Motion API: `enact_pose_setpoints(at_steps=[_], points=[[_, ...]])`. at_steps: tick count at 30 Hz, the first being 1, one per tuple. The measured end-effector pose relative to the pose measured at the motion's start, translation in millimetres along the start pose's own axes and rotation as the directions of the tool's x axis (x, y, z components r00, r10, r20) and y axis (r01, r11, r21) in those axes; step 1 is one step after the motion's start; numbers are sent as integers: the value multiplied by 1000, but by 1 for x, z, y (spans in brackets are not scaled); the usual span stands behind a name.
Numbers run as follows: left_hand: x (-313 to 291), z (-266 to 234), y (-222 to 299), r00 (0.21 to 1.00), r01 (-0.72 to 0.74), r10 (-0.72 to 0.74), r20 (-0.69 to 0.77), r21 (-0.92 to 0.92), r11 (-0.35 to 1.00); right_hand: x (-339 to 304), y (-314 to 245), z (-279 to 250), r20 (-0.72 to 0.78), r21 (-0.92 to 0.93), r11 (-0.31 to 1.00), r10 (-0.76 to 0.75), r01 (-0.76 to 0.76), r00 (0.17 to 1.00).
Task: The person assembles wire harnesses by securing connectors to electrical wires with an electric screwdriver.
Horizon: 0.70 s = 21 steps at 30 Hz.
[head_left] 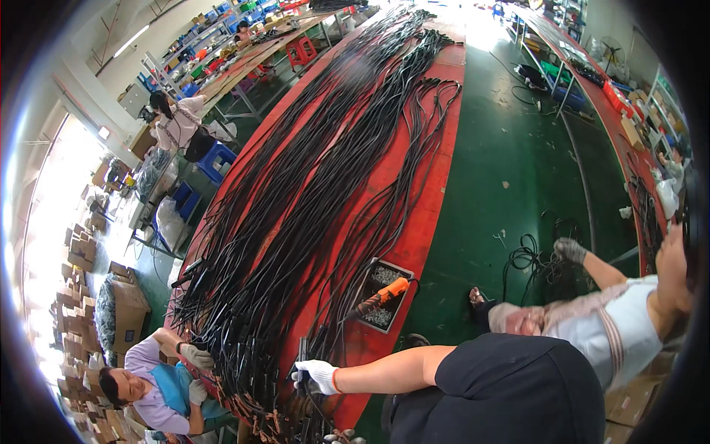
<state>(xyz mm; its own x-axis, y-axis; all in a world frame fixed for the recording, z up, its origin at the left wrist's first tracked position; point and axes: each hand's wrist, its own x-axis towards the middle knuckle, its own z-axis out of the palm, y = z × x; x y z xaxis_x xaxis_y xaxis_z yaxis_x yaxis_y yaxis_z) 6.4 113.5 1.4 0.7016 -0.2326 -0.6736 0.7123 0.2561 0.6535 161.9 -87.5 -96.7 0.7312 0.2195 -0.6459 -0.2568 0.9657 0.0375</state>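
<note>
My right hand (318, 376), in a white knit glove, reaches in from the right with its fingers closed around a black rod-like cable end (303, 351). Only some gloved fingertips of my left hand (346, 438) show at the lower edge, so its grip is hidden. Long black cables (296, 200) run in thick bundles along a red table (421, 244). Their near ends crowd beside my right hand, where copper-coloured strands (255, 411) show. Beyond that hand, an orange power tool (383, 294) lies across a shallow tray (405, 311) of small metal parts.
At the left table edge a co-worker (159, 385) in a blue apron handles cables with gloved hands. Close on my right another person (614, 318) leans, one gloved arm out. Loose cable (523, 259) coils on the green floor (503, 177). Cardboard boxes (129, 311) stand left.
</note>
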Motion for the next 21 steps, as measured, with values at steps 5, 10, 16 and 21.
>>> enact_pose_setpoints(at_steps=[5,10,16,21], points=[[-9,17,41,963,-192,262,-69,508,839,-1,2,-29,148,-187,978,116,-87,982],[12,-19,63,878,-323,469,95,841,434,-8,10,-28,-20,-307,948,84,-86,996],[11,-33,83,884,-273,461,74,883,382,-5,35,-23,-111,-371,928,-15,-27,994],[23,-50,86,877,-311,452,164,910,274,-27,53,-13,-106,-484,873,16,-66,994]])
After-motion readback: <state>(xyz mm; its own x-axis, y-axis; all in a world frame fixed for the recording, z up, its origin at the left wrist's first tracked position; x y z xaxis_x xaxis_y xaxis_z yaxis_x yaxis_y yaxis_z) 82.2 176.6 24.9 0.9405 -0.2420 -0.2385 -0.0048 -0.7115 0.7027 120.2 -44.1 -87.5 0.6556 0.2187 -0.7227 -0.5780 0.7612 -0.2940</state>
